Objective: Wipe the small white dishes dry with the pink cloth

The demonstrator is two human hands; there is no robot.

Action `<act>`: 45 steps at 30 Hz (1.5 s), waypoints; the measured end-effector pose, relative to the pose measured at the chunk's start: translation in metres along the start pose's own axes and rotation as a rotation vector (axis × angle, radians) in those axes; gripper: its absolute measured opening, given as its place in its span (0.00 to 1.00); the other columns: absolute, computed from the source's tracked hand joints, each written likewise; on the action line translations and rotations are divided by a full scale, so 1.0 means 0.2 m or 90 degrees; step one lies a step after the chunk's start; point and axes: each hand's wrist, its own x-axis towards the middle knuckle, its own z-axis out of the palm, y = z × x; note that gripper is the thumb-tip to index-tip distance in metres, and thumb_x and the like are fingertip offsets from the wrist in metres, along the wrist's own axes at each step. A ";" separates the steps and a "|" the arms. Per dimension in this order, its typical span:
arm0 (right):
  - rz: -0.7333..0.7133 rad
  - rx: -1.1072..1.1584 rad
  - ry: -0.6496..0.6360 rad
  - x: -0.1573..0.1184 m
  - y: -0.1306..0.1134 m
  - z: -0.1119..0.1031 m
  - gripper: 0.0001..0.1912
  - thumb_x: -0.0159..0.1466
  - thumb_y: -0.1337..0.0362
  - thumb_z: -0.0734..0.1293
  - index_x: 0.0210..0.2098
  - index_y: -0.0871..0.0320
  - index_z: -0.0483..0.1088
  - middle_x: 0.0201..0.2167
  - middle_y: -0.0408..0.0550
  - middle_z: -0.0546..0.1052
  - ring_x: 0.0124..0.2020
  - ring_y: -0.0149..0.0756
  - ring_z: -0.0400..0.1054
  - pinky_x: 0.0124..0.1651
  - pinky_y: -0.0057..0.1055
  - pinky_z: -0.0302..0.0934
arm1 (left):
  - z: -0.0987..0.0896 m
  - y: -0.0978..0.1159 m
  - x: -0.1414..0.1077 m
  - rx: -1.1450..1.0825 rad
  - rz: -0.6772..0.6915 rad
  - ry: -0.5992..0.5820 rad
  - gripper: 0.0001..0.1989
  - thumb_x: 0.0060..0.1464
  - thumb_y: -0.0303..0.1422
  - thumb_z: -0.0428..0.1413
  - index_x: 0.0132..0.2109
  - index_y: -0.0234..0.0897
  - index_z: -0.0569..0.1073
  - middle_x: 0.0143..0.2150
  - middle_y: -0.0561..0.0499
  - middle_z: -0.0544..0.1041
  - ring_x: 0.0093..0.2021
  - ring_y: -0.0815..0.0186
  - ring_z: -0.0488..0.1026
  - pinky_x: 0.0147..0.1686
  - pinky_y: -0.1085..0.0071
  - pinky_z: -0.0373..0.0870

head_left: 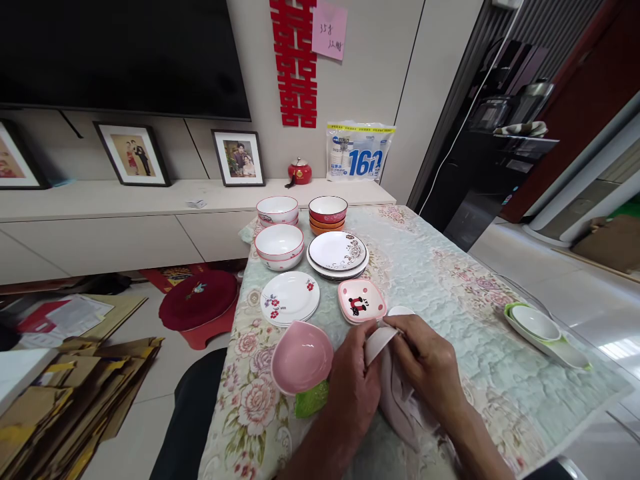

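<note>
Just right of the pink bowl [302, 357] with its green leaf-shaped handle [311, 399], my left hand [356, 373] is closed on a small white dish [379, 343]. My right hand [425, 353] is closed on a greyish cloth [400, 407] against the dish's right side; the cloth hangs down between my hands. Part of the dish is hidden by my fingers and the cloth. Beyond my hands sits a pink square cat dish [362, 300], and the rim of another white piece [401, 311] shows beside it.
Flowered plates [290, 297], a plate stack [337, 251], white bowls [279, 243] and red and orange bowls [328, 210] stand farther back on the table [430, 267]. A green-edged dish [547, 337] holding a small bowl lies at the right edge. A red stool [199, 300] stands left.
</note>
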 end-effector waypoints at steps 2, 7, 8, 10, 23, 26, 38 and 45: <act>-0.083 -0.050 0.027 0.00 -0.01 -0.01 0.16 0.69 0.72 0.61 0.51 0.54 0.75 0.42 0.53 0.81 0.42 0.42 0.76 0.44 0.38 0.71 | -0.01 0.01 0.00 0.043 -0.026 -0.032 0.14 0.62 0.33 0.50 0.52 0.39 0.74 0.49 0.42 0.81 0.49 0.52 0.76 0.49 0.55 0.70; -0.146 -0.052 0.002 0.00 -0.04 -0.02 0.20 0.69 0.74 0.61 0.55 0.51 0.74 0.43 0.52 0.81 0.41 0.42 0.75 0.44 0.39 0.72 | 0.01 0.02 -0.01 0.065 -0.028 -0.019 0.11 0.65 0.36 0.49 0.42 0.40 0.75 0.40 0.44 0.80 0.42 0.53 0.76 0.44 0.57 0.70; -0.121 -0.040 -0.002 0.00 -0.03 -0.01 0.19 0.69 0.73 0.61 0.55 0.51 0.73 0.43 0.52 0.80 0.42 0.42 0.75 0.43 0.38 0.72 | 0.02 0.02 -0.01 0.064 -0.016 -0.007 0.11 0.65 0.35 0.48 0.42 0.40 0.74 0.41 0.44 0.79 0.42 0.54 0.76 0.44 0.57 0.70; -0.062 -0.014 -0.007 0.00 -0.03 0.00 0.17 0.70 0.71 0.62 0.54 0.53 0.73 0.41 0.51 0.80 0.42 0.41 0.76 0.42 0.35 0.71 | 0.02 0.01 -0.01 0.060 0.022 0.016 0.11 0.65 0.33 0.46 0.44 0.40 0.73 0.42 0.43 0.78 0.44 0.55 0.75 0.46 0.56 0.70; 0.172 0.108 -0.203 0.04 -0.08 -0.03 0.12 0.72 0.60 0.60 0.39 0.56 0.73 0.32 0.46 0.80 0.33 0.38 0.75 0.35 0.29 0.67 | 0.02 0.01 0.00 0.080 0.141 0.131 0.13 0.65 0.26 0.45 0.49 0.39 0.73 0.44 0.45 0.76 0.47 0.59 0.75 0.48 0.62 0.72; 0.108 -0.024 -0.186 0.01 -0.06 -0.04 0.12 0.73 0.64 0.57 0.42 0.58 0.72 0.32 0.47 0.78 0.31 0.39 0.75 0.32 0.30 0.67 | 0.01 0.01 0.00 0.109 0.149 0.094 0.12 0.64 0.25 0.46 0.48 0.39 0.72 0.43 0.46 0.76 0.45 0.59 0.75 0.45 0.63 0.71; 0.051 -0.021 -0.129 0.00 -0.02 -0.03 0.10 0.74 0.63 0.58 0.44 0.56 0.70 0.32 0.45 0.77 0.30 0.36 0.74 0.32 0.28 0.65 | 0.02 0.00 -0.02 0.175 0.182 0.116 0.11 0.63 0.23 0.44 0.42 0.39 0.70 0.37 0.49 0.71 0.37 0.62 0.71 0.38 0.67 0.68; 0.180 0.105 -0.157 0.00 -0.04 0.05 0.15 0.75 0.57 0.56 0.35 0.56 0.67 0.29 0.44 0.76 0.31 0.36 0.71 0.34 0.27 0.65 | 0.01 -0.01 0.00 0.128 0.116 0.169 0.09 0.65 0.25 0.45 0.41 0.38 0.69 0.36 0.49 0.72 0.37 0.62 0.72 0.38 0.67 0.70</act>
